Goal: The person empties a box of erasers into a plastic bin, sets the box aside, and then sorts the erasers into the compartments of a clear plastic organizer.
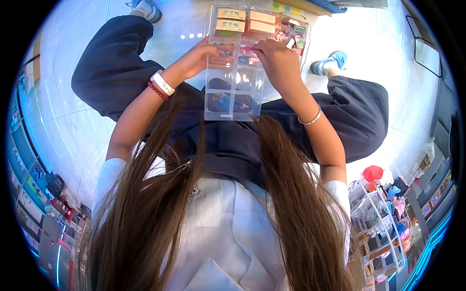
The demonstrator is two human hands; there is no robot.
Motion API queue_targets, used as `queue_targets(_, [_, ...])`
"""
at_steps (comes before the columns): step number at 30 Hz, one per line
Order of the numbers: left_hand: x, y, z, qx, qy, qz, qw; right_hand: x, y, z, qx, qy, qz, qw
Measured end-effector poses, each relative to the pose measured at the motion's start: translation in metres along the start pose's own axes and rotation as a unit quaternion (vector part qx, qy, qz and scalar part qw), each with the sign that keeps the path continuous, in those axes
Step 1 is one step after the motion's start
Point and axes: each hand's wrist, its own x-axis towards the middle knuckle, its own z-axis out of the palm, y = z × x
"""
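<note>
A tall clear plastic box (234, 104) with dividers stands between my legs, against my lap. My left hand (201, 56) grips its left side; the fingers show through the clear plastic. At its right side, my right hand (277, 56) is closed, thumb and fingertips pinching a small pink item (246, 49) whose kind I cannot make out. Orange-and-white small boxes (230, 25) are stacked in the far compartments, with plain peach boxes (262, 22) beside them. Small colourful packets lie under my fingers, partly hidden by the plastic.
Beyond my right hand, a tray (305, 53) holds several small colourful packets. My legs, in dark trousers, are spread on the shiny white tiled floor (63, 116). A white wire rack (381, 228) with goods stands at the lower right; stocked shelves (34, 184) line the left.
</note>
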Motion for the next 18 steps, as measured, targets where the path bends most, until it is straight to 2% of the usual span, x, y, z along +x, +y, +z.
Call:
queue_targets(7, [0.000,0.000,-0.003,-0.029,-0.015,0.018,0.999,0.003,0.001,0.008,-0.014,0.039,0.010,0.999])
queue_targets(10, [-0.001,0.001,0.000,-0.067,-0.010,0.011,0.998,0.009,0.003,0.008,-0.002,0.080,-0.004,0.997])
queue_targets(12, [-0.002,0.002,0.001,-0.066,-0.004,0.016,0.998,0.015,0.007,0.000,-0.022,0.159,-0.055,0.986])
queue_targets(14, [-0.001,0.002,-0.002,-0.065,0.000,0.019,0.998,0.018,0.013,-0.024,-0.036,0.154,-0.049,0.986])
queue_targets(16, [0.000,-0.001,-0.011,-0.037,-0.011,0.020,0.999,0.019,0.031,-0.052,0.154,0.081,0.121,0.977])
queue_targets(18, [-0.001,0.000,-0.010,-0.075,0.018,0.017,0.997,0.015,0.070,-0.063,0.188,0.084,0.184,0.961])
